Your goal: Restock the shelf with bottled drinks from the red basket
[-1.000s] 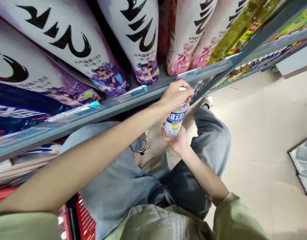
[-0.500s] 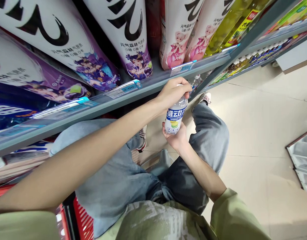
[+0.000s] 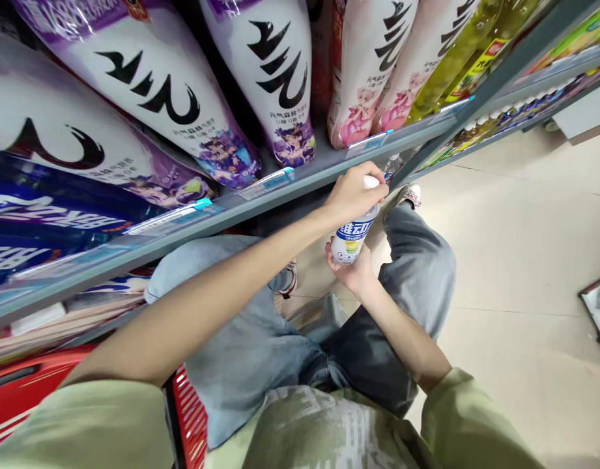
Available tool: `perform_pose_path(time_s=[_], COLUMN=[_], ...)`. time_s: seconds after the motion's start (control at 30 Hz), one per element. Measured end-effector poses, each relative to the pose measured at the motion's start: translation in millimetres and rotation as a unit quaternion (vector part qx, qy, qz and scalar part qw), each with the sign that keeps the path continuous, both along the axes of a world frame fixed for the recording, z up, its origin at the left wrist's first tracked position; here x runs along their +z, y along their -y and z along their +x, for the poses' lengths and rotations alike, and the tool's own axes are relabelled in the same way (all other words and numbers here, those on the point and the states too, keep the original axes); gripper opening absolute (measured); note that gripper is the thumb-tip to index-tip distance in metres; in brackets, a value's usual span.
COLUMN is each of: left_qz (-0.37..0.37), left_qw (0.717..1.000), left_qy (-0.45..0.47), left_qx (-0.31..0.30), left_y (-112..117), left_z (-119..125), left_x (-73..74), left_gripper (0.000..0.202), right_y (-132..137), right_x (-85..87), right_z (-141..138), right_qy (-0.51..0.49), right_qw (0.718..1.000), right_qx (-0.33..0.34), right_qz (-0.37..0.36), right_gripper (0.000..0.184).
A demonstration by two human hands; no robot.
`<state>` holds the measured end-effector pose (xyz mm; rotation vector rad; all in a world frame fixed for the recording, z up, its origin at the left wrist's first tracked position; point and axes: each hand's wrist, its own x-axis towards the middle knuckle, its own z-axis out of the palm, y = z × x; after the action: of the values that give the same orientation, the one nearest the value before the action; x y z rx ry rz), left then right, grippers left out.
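Note:
I hold a small clear drink bottle (image 3: 351, 238) with a blue and white label between both hands, just below the edge of a grey shelf (image 3: 300, 185). My left hand (image 3: 353, 193) is wrapped over the bottle's white cap and neck from above. My right hand (image 3: 352, 270) cups the bottle's base from below, fingers curled round it. The bottle stands roughly upright over my jeans-clad knees.
Large bottles with purple, pink and yellow-green labels (image 3: 280, 78) stand on the shelf above, with price tags (image 3: 268, 184) along its edge. A red shopping basket (image 3: 189, 417) sits at my lower left. Beige tiled floor (image 3: 514, 260) lies to the right.
My view has shifted slightly; both hands and the bottle have stayed together, with the left hand closing more fully over the cap.

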<state>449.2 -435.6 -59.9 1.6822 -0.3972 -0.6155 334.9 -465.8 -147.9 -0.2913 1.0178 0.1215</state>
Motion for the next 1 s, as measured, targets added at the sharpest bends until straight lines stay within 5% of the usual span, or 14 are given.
perform_pose_path(time_s=[0.23, 0.4, 0.6, 0.83, 1.0], left_qz=[-0.073, -0.115, -0.155, -0.162, -0.19], left_qw=[0.996, 0.99, 0.981, 0.982, 0.974], left_qy=[-0.048, -0.083, -0.115, -0.093, -0.119], left_qx=[-0.002, -0.007, 0.009, 0.013, -0.026], left_y=[-9, -17, -15, -18, -19], left_z=[13, 12, 10, 9, 8], left_x=[22.8, 40.2, 39.9, 39.1, 37.6], left_gripper=[0.004, 0.003, 0.007, 0.005, 0.008], right_y=[-5, -11, -3, 4, 8], right_x=[18.6, 17.0, 2.9, 6.8, 4.2], right_z=[-12, -17, -15, -17, -25], right_qy=[0.158, 0.18, 0.213, 0.231, 0.343], right_qw=[0.974, 0.966, 0.935, 0.938, 0.903], right_qx=[0.153, 0.1, 0.059, 0.097, 0.242], right_qz=[-0.047, -0.158, -0.278, -0.241, -0.088], right_gripper=[0.05, 0.047, 0.031, 0.035, 0.061])
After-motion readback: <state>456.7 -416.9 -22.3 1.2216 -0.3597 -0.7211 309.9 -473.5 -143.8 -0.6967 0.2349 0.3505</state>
